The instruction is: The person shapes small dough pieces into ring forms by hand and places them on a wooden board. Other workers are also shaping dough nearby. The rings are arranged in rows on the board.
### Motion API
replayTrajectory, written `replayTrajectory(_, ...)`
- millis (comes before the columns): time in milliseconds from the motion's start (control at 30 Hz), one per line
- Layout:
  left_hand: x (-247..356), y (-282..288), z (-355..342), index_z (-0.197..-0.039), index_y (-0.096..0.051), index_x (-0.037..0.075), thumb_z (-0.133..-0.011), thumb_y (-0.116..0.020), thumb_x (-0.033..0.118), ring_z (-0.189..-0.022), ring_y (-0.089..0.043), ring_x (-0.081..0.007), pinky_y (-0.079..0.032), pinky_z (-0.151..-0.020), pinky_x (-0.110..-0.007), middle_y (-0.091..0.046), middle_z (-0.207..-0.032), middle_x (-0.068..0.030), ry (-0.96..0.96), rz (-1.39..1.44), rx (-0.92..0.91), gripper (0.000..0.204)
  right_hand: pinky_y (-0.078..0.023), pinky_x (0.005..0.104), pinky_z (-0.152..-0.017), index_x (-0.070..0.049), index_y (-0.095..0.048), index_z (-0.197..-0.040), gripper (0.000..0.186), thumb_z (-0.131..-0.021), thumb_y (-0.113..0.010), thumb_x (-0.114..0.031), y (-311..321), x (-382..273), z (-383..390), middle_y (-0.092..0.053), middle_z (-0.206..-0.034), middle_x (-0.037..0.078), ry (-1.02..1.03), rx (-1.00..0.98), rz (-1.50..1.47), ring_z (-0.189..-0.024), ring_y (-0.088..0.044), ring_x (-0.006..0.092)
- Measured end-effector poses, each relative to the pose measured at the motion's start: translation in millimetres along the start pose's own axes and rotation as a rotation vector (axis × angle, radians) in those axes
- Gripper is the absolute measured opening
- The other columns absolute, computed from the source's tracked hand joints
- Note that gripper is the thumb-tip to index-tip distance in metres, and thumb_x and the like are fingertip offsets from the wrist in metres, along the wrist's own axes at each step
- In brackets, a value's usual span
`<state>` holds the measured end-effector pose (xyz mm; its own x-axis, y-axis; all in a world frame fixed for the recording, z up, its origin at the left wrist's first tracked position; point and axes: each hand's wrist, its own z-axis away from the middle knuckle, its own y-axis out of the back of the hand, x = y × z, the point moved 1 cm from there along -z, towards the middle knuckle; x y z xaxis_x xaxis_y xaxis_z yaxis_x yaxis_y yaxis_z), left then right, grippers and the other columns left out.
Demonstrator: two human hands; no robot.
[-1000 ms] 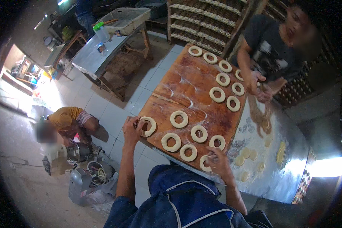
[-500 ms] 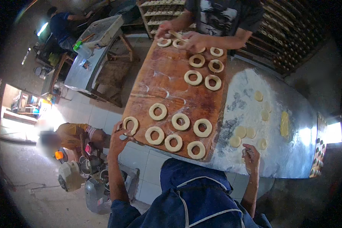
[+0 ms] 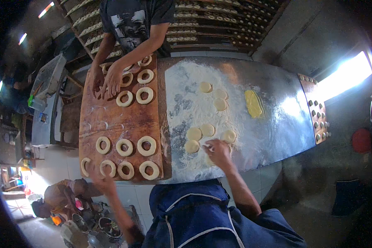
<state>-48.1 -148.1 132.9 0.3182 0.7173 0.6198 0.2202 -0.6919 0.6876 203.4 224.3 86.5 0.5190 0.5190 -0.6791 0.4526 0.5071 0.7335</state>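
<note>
My left hand (image 3: 102, 178), smeared by motion, is over the near edge of a wooden board (image 3: 107, 127), close to a dough ring (image 3: 125, 170) and others in the near rows. A ring (image 3: 86, 167) lies at the board's near left corner. Reaching over the floured metal table, my right hand (image 3: 219, 152) has its fingers apart, among flat dough discs. One disc (image 3: 191, 146) is left of its fingertips and another disc (image 3: 228, 136) just beyond. Part of a pale disc shows beneath the hand; whether the fingers touch it is unclear.
Across the board, a co-worker's hands (image 3: 107, 82) are over the far rings. A yellow fat-like slab (image 3: 254, 104) lies on the metal table (image 3: 279, 128). A smaller board with dough pieces (image 3: 314, 109) is at the right end. Racks (image 3: 211, 25) stand behind; another person (image 3: 64, 194) crouches lower left.
The view has swung right. My left hand has come away from the corner ring, and my right hand has moved in among the discs. The co-worker's hands have lowered to the board.
</note>
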Motion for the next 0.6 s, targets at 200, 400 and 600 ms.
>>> replayTrajectory(200, 154.4, -115.0, 110.7, -0.111, -0.061, 0.000, -0.094, -0.059, 0.021, -0.101, -0.059, -0.0214, -0.048, -0.087, -0.035, -0.063, -0.108, -0.0113, 0.047, 0.498, -0.621, 0.027, -0.052, 0.0417, -0.071, 0.001, -0.060, -0.101, 0.036, -0.075, -0.074, -0.020, -27.0, -28.0, -12.2, -0.067, -0.086, 0.017, 0.168, 0.068, -0.044, -0.076, -0.065, 0.0330)
replayTrajectory(400, 207.0, -150.6, 137.6, -0.112, -0.061, -0.006, -0.093, -0.062, 0.014, -0.090, -0.064, -0.0160, -0.053, -0.080, -0.030, -0.067, -0.098, -0.0117, 0.383, 0.857, -0.851, 0.027, -0.053, 0.0342, -0.072, -0.001, -0.061, -0.108, 0.041, -0.072, -0.076, -0.014, 10.8, -5.6, -4.1, -0.068, -0.090, 0.013, 0.021, -0.140, -0.602, -0.082, -0.067, 0.0206)
replayTrajectory(600, 231.6, -158.7, 162.3, -0.113, -0.060, -0.005, -0.095, -0.060, 0.014, -0.092, -0.063, -0.0161, -0.053, -0.083, -0.032, -0.066, -0.102, -0.0107, 0.375, 0.955, -0.906, 0.026, -0.052, 0.0292, -0.072, -0.004, -0.055, -0.121, 0.053, -0.072, -0.074, -0.005, 36.2, -3.2, 9.8, -0.068, -0.091, 0.011, -0.100, -0.077, -0.620, -0.078, -0.063, 0.0151)
